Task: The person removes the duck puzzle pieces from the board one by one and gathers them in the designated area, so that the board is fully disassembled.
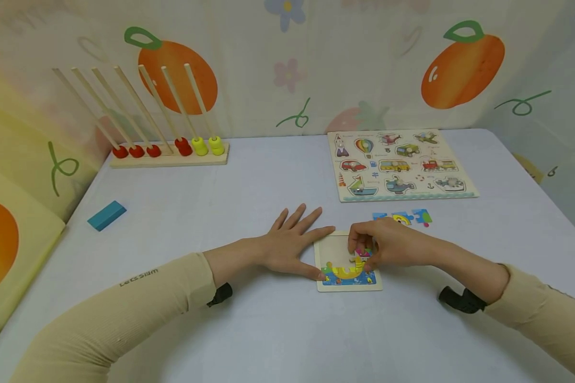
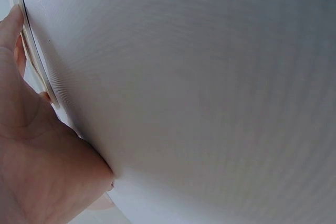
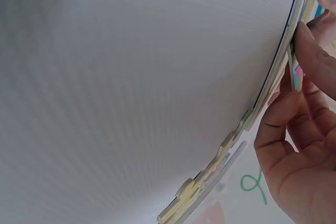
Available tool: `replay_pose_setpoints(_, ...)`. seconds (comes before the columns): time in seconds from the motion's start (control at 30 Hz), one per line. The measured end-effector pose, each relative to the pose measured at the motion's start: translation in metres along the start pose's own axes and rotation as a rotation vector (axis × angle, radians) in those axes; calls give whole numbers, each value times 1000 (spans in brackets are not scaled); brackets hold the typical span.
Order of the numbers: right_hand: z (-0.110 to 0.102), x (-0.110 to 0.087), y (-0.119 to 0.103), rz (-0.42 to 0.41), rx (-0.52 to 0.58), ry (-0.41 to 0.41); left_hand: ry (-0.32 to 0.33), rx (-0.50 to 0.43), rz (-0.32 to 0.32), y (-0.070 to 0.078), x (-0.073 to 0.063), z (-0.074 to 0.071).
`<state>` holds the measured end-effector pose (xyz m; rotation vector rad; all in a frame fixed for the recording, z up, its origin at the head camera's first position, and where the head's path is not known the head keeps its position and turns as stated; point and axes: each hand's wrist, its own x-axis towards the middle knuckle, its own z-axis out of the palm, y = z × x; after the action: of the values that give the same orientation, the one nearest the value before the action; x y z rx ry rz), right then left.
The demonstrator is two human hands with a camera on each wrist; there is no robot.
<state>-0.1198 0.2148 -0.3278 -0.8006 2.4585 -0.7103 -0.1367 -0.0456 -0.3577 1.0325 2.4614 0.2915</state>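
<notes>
A small jigsaw tray (image 1: 327, 244) lies on the white table in the head view. Its lower part holds blue and yellow picture pieces (image 1: 345, 273); the upper left shows bare wood. My left hand (image 1: 287, 247) has its fingers spread, with thumb and index finger touching the tray's left side. Over the right side, my right hand (image 1: 395, 242) pinches a jigsaw piece (image 3: 297, 74) with pink on it between thumb and fingers. That piece is tilted against the tray, partly hidden by the fingers. Several loose jigsaw pieces (image 1: 422, 216) lie just beyond the right hand.
A wooden bead rack (image 1: 170, 160) with upright rods and red and yellow beads stands at the back left. A vehicle peg puzzle (image 1: 402, 165) lies at the back right. One blue block (image 1: 106, 215) is at the left edge. A printed curtain hangs behind.
</notes>
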Motion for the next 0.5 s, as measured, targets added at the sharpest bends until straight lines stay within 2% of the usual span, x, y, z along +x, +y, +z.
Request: replay_pose_setpoints(0.5,0,1,2,-16,49,-25,-2,8,4,-1,1,0)
